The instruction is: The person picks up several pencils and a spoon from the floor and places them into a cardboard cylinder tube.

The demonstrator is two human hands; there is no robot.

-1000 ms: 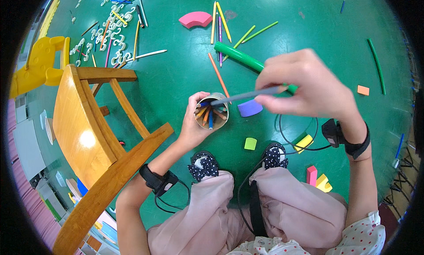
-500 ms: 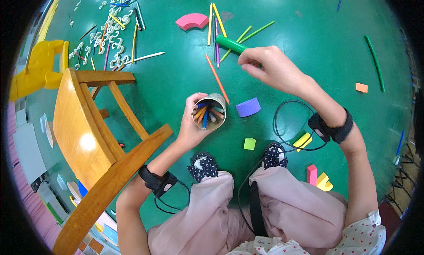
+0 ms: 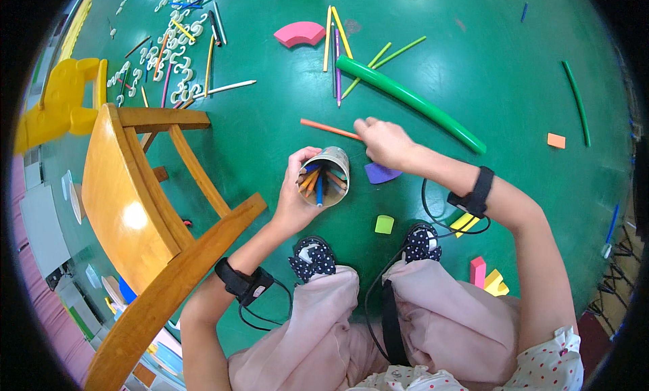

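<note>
My left hand (image 3: 296, 198) is wrapped around a cylindrical cup (image 3: 337, 157) whose open mouth faces me. Inside it stand several colored pencils (image 3: 320, 188), blue, orange and brown among them. To the right, my right hand (image 3: 387, 144) pinches one end of an orange pencil (image 3: 329, 128), which points left above the cup. A purple block (image 3: 380, 174) lies partly hidden under that hand. Beyond it, a long green tube (image 3: 412, 103) slants across the floor.
More pencils (image 3: 337, 66) and a pink arch block (image 3: 299, 34) lie ahead. At the left stands a wooden chair (image 3: 128, 201); beyond it are pencils among white curved pieces (image 3: 179, 73). A lime block (image 3: 384, 224) sits near my shoes. Black cables (image 3: 424, 201) hang from my wristbands.
My right hand has moved from over the green tube toward me and taken hold of the orange pencil, which has turned. The left hand stays on the cup.
</note>
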